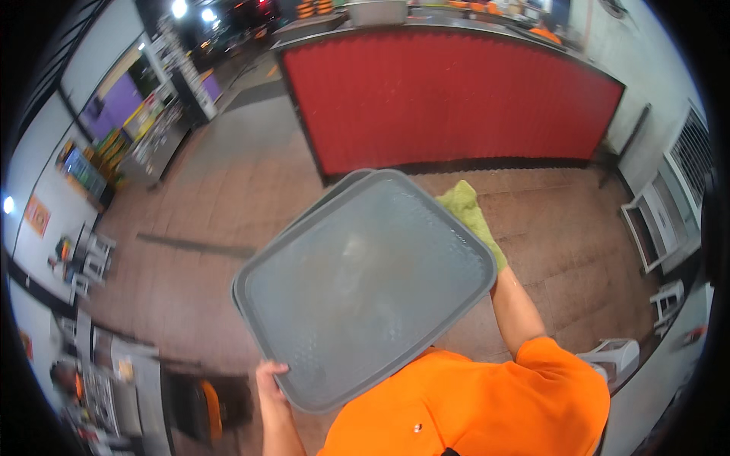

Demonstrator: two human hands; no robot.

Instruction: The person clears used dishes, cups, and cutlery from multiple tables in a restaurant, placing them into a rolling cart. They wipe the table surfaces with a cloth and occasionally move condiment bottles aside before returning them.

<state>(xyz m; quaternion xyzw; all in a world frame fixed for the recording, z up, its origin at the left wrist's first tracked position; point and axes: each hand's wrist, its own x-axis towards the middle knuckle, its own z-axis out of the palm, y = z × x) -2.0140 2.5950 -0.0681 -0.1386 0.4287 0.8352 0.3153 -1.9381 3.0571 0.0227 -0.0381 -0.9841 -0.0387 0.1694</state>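
Two grey serving trays, stacked slightly out of line, are held in front of my orange shirt. The upper tray (365, 290) shows wet spots and streaks on its surface; only an edge of the lower tray (328, 196) shows at the upper left. My left hand (271, 379) grips the near left corner, thumb over the rim. A green cloth (470, 219) lies at the right edge of the trays, over my right hand, whose fingers are hidden by cloth and tray. Bare forearm shows below the cloth.
A counter with a red corrugated front (450, 102) stands ahead, a metal container (376, 12) on top. Brown tiled floor (194, 296) surrounds me. A white plastic chair (616, 359) is at lower right, a black and orange object (211, 407) at lower left. People sit near tables at left.
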